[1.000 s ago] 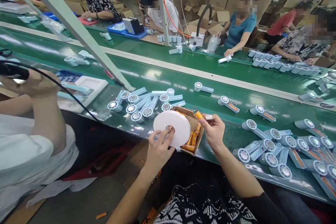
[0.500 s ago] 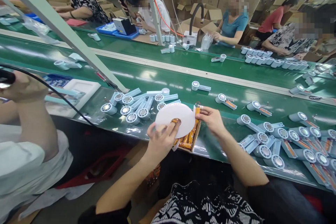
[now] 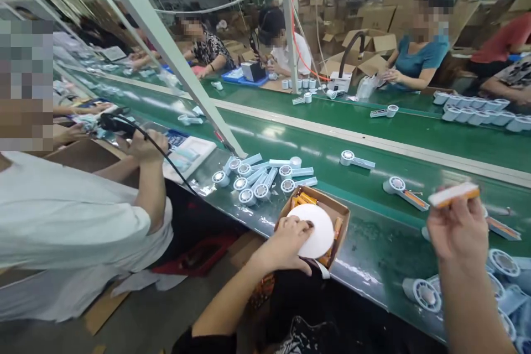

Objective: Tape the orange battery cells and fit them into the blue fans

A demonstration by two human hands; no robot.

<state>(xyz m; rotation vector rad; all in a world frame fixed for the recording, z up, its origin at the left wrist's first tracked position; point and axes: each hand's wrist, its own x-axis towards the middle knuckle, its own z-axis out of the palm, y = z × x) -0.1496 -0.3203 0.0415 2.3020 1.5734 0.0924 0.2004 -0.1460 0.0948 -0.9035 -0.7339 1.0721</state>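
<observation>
Glossy green bench [image 3: 367, 254] bears pale-blue fan units [image 3: 261, 191] and open carton [image 3: 345, 221].

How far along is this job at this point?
Apparently done: one blue unit on the belt has orange in its handle. In hand: the right hand grips an orange cell bearing a white strip; the left hand rests on the white roll. Probably left: loose orange cells in the box. The total is unclear.
</observation>
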